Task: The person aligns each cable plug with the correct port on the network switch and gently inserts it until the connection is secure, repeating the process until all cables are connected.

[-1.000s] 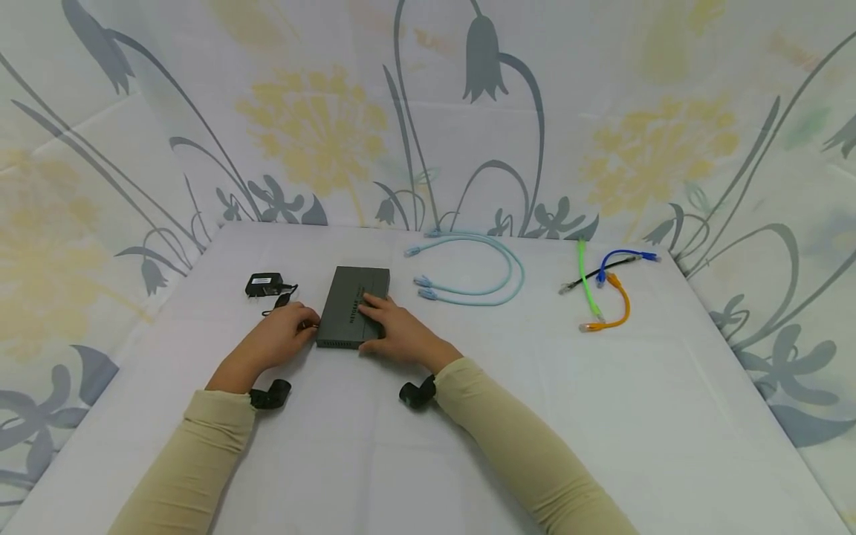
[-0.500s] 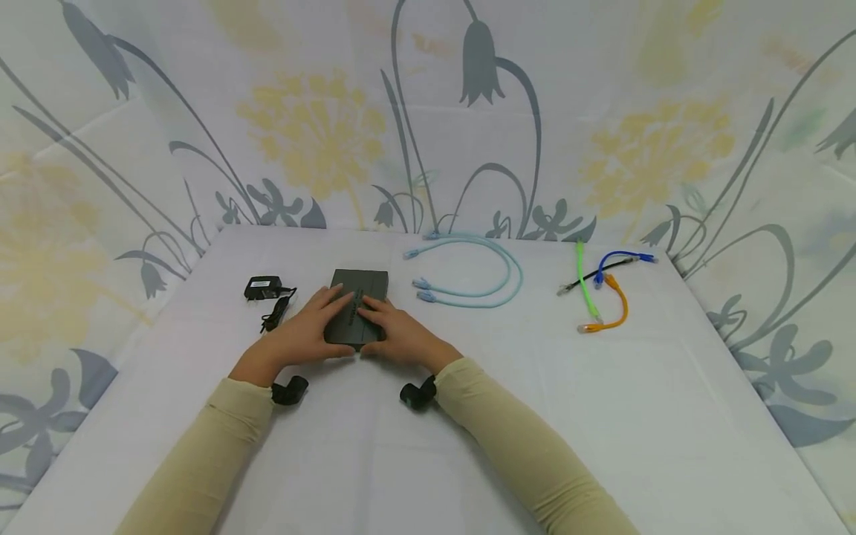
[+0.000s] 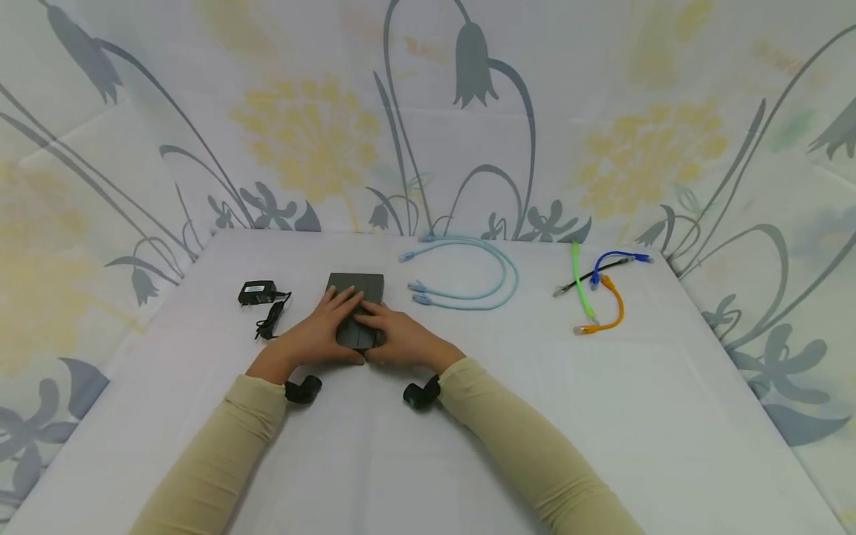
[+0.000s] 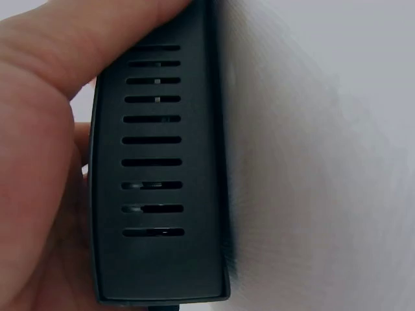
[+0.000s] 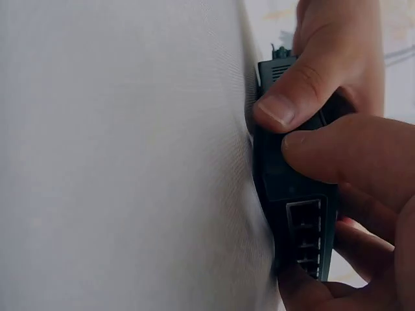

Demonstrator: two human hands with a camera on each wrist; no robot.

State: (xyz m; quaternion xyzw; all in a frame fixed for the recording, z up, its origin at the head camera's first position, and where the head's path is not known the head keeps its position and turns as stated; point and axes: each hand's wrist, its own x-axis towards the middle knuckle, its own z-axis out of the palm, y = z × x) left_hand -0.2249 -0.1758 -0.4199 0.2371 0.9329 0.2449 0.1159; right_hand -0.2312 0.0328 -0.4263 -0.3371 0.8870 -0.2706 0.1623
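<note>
A dark grey network switch (image 3: 357,282) lies flat on the white table, left of centre in the head view. My left hand (image 3: 316,331) holds its left part, fingers across the top and thumb along the near side. Opposite it, my right hand (image 3: 408,339) grips the right part, thumb at the near side close to the left thumb. The left wrist view shows the vented side of the switch (image 4: 155,259) under the left thumb. In the right wrist view, a row of ports (image 5: 305,223) faces out beside the right fingers, which partly cover it.
A black power adapter (image 3: 257,293) with a bundled cord (image 3: 269,321) lies left of the switch. Light blue network cables (image 3: 498,290) curve behind right. Farther right lie short green (image 3: 578,275), black (image 3: 574,284), blue (image 3: 618,254) and orange (image 3: 617,312) cables. A floral cloth backs the table.
My left hand has left the cord at the switch's left side and come onto the switch. The switch has shifted slightly toward me. My right hand has stayed on it.
</note>
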